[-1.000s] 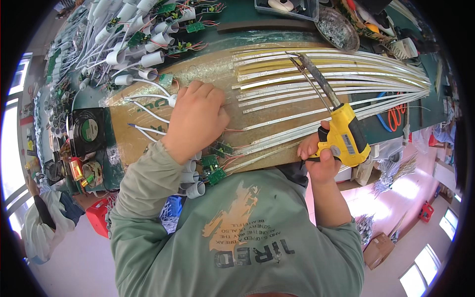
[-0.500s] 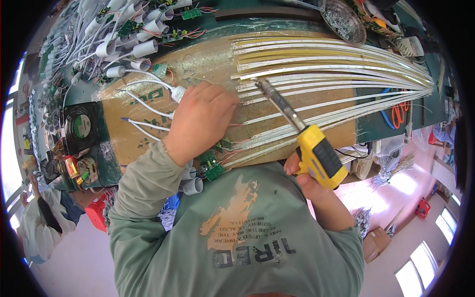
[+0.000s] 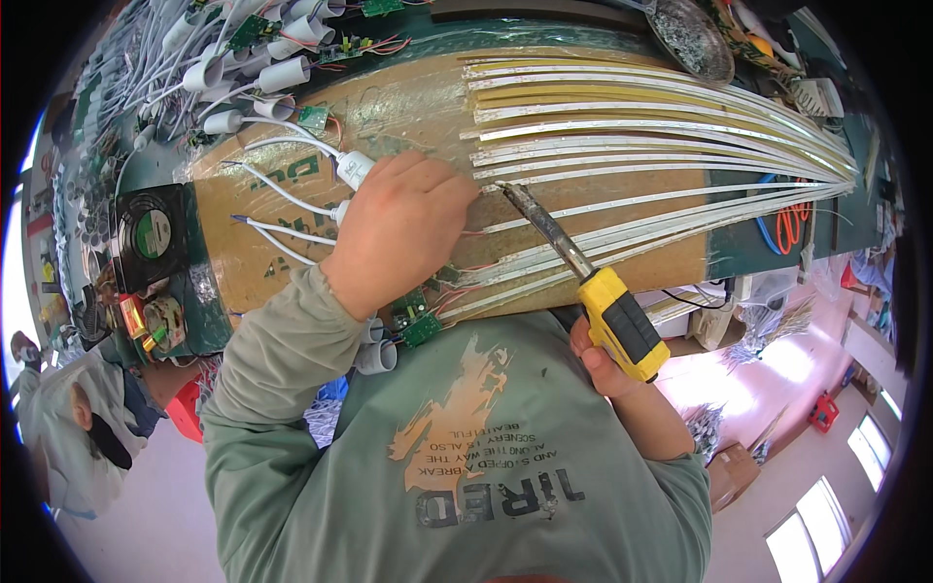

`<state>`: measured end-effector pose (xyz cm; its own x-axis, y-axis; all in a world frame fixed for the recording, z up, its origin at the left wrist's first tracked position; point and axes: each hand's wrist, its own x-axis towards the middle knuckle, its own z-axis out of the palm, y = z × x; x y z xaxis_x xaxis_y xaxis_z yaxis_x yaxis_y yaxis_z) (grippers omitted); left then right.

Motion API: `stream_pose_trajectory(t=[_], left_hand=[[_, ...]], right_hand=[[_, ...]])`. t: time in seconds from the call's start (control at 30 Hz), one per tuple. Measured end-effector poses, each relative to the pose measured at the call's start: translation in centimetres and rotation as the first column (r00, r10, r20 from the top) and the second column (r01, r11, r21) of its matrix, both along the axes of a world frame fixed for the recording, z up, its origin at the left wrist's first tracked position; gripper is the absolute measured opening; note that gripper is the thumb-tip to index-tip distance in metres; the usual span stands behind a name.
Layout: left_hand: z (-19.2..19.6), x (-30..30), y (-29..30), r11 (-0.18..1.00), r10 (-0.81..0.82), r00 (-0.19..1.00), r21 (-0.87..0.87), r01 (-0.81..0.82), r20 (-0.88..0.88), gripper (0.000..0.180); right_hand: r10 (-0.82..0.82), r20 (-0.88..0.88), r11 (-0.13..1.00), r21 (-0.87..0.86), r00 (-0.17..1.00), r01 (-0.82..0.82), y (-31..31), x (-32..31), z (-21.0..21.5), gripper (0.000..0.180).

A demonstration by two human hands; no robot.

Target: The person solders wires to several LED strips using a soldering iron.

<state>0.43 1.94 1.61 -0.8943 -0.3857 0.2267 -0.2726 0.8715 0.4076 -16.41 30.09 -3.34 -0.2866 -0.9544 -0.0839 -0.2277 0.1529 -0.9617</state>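
My left hand (image 3: 403,214) is closed, knuckles up, over the left ends of the strips; whatever its fingers pinch is hidden under it. A white cylindrical cable piece (image 3: 354,169) sticks out beside its thumb side. My right hand (image 3: 603,360) grips a yellow and black pistol-shaped soldering iron (image 3: 625,325). The dark tip of the iron lies at the end of a white LED strip (image 3: 544,175), close to my left fingertips; whether it touches is hard to tell. Green circuit boards (image 3: 418,328) with thin red wires sit below my left wrist, by the near strips.
Long white and yellowish strips fan across a cardboard sheet (image 3: 243,219), bunched at the right. White tubes with cables and boards (image 3: 282,68) pile up at the back left. A black fan (image 3: 149,236) stands at left. A metal dish (image 3: 690,41) sits at the back right.
The soldering iron has moved down and slightly left, its tip now at a strip's end near my left fingers. My left hand stays closed in nearly the same place.
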Motion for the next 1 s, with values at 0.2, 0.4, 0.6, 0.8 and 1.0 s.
stream_pose_trajectory(t=[0.2, 0.4, 0.6, 0.8, 1.0], left_hand=[[-0.4, 0.1, -0.1, 0.999, -0.033, 0.999, 0.009, 0.033, -0.014, 0.015], [-0.2, -0.1, 0.2, 1.0, -0.027, 0.999, -0.01, 0.027, -0.018, 0.014], [-0.3, -0.1, 0.1, 0.999, -0.032, 0.999, -0.012, 0.032, -0.013, 0.013], [-0.3, -0.2, 0.2, 0.999, -0.034, 0.999, -0.018, 0.033, -0.023, 0.013], [-0.2, -0.2, 0.2, 0.999, -0.03, 1.0, -0.026, 0.03, -0.001, 0.013]], right_hand=[[-0.01, -0.014, 1.0, 0.012, 1.0, 0.01, -0.1, 0.3, -0.5, 0.024], [-0.035, 0.03, 0.999, -0.002, 0.999, 0.035, 0.4, 0.6, -1.0, 0.024], [-0.075, 0.065, 0.997, 0.014, 0.995, 0.074, 0.2, 0.8, -0.9, 0.022], [-0.111, 0.124, 0.994, -0.008, 0.986, 0.113, 0.1, 1.1, -1.1, 0.019], [-0.116, 0.171, 0.993, 0.0, 0.978, 0.117, 0.2, 1.1, -1.5, 0.018]])
